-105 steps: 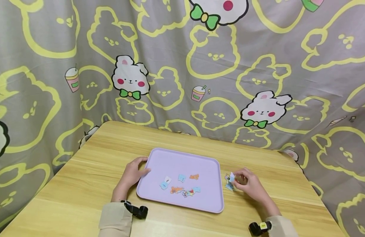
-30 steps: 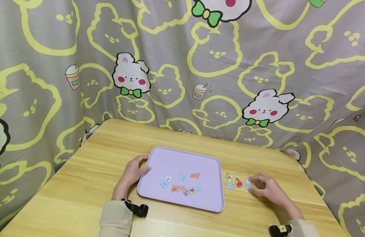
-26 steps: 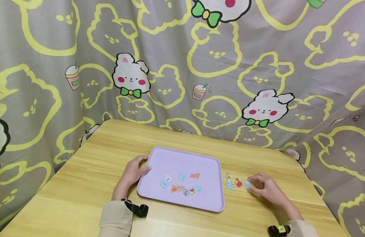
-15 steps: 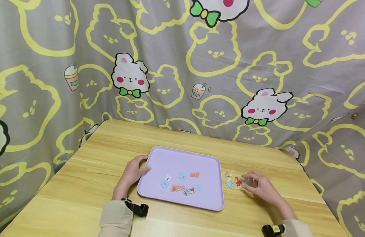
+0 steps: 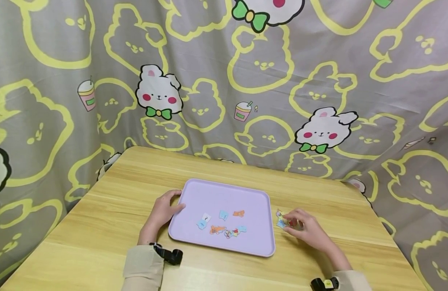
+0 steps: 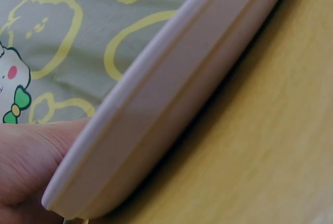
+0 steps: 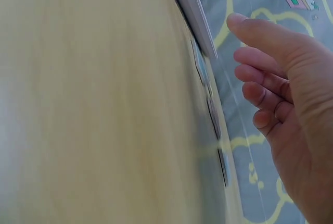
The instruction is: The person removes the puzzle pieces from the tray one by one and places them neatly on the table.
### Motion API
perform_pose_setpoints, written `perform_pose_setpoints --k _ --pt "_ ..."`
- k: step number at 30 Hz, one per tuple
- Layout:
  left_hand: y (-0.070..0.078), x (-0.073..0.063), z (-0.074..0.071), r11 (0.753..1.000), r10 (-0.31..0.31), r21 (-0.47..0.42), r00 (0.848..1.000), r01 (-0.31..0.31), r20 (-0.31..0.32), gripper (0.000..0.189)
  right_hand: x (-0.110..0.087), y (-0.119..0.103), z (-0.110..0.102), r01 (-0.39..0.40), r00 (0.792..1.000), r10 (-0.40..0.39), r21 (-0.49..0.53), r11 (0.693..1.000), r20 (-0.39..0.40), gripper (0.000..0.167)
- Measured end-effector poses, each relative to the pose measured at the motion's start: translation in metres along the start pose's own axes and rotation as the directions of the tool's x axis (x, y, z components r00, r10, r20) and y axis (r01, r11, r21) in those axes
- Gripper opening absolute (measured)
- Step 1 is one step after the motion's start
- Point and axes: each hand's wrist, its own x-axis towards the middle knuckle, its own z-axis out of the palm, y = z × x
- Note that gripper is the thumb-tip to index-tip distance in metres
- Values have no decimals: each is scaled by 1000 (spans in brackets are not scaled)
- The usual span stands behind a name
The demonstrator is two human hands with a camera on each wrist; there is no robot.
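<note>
My left hand grips the left rim of a lilac tray, thumb on the rim's inner side; in the left wrist view the same hand sits at the end of the tray's tall side wall. Right of the tray, my right hand hovers low over cut-out puzzle pieces, fingers loosely bent and holding nothing. A yellow-and-blue piece shows by its fingertips; a red piece is partly covered. The right wrist view has this hand beside several pieces seen edge-on, including one nearest the tray.
On the tray lie several pieces: an upper orange one, a blue one, a white-and-blue pair, a lower orange one and a multicoloured one. A wooden table carries everything, with a patterned curtain behind.
Earlier my right hand pinched a light-blue piece and laid it right of the red one. It has since let go and moved left over the pieces. My left hand stays on the tray.
</note>
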Motion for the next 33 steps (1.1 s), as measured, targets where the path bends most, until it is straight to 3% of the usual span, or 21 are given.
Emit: perform_pose_setpoints --k 11,15,23,28,33 --pt "1 0 0 1000 9 9 1000 -9 -4 52 12 -28 17 81 996 -85 99 992 33 30" --pt "2 0 0 1000 3 2 1000 -3 -3 52 13 -28 24 80 995 -87 109 991 58 28" --pt "1 0 1 1000 6 3 1000 -6 -3 52 17 -35 30 53 995 -63 113 992 81 27" --pt "0 0 0 1000 -2 2 1000 2 0 52 19 -39 35 40 994 -46 57 998 96 27" --pt "1 0 0 1000 -6 4 1000 6 1 53 22 -45 42 71 990 -76 49 996 120 24"
